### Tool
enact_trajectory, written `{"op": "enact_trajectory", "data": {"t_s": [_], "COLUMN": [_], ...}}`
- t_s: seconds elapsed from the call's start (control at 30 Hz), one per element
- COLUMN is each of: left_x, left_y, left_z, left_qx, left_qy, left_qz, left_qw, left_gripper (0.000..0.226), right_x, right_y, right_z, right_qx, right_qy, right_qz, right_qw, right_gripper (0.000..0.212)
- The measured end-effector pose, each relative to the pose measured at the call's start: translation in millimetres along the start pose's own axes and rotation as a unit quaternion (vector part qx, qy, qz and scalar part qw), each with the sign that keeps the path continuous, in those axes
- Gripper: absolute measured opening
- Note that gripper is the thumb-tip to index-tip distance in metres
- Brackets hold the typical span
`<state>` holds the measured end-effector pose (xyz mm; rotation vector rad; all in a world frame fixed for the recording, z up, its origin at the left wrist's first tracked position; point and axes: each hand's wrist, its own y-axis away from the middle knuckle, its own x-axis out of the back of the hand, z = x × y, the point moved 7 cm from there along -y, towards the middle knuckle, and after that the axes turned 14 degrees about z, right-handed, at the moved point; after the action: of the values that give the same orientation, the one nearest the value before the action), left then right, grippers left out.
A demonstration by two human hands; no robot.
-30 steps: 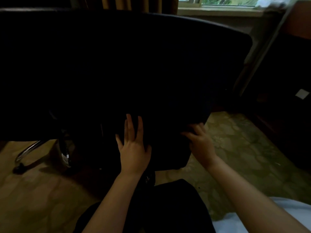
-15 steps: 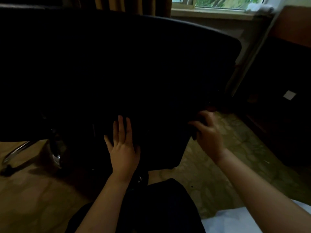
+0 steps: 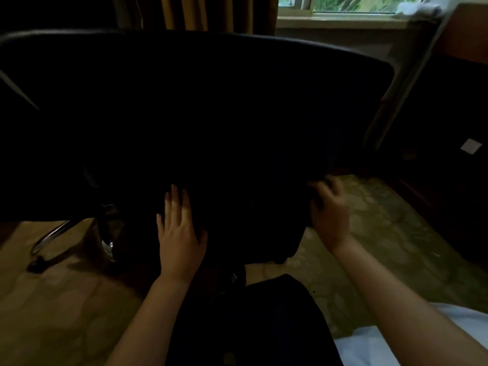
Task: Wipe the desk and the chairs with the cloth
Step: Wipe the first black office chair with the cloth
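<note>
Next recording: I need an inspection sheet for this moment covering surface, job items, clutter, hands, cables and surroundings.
Surface: patterned floor, dimly lit; no desk top made out.
Job's things: black chair, its back toward the camera, chrome base at the left; cloth not made out, too dark.
Clutter: small white square on the dark furniture at the right; white item on the windowsill.
Hands: left hand flat on the chair back, fingers straight; right hand at the back's right edge, fingers curled, contents unclear.
Cables: nothing seen.
Surroundings: curtain, window, the person's dark trouser leg.
</note>
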<state>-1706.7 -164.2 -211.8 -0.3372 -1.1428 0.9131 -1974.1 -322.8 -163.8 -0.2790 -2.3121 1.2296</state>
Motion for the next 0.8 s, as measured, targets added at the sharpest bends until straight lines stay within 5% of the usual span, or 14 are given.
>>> {"op": "enact_trajectory", "data": {"t_s": [0.17,0.33,0.57,0.8], "left_x": [4.4,-11.0,-34.0,-55.8], "left_y": [10.8,26.4,54.3,67.1], "left_z": [-15.1,-30.0,-57.3,-42.4], "left_qx": [0.000,-0.015,0.027,0.051], "left_qy": [-0.020,-0.024,-0.014,-0.016], "left_qz": [-0.001,-0.001,0.019,-0.019], "left_qw": [1.000,1.000,0.999,0.998], "left_gripper": [0.081,0.078,0.077,0.078], "right_x": [8.0,-69.5,-63.6,-97.1], "right_y": [-39.0,30.5,55.6,62.8], "right_z": [-58.1,-56.6,-6.6,-64.3], "right_qx": [0.006,0.011,-0.115,-0.047], "right_qy": [-0.043,-0.003,0.055,-0.042], "right_qz": [0.227,0.138,0.281,0.178], "right_qw": [0.973,0.990,0.951,0.982], "right_gripper": [0.033,0.058,0.050,0.032]}}
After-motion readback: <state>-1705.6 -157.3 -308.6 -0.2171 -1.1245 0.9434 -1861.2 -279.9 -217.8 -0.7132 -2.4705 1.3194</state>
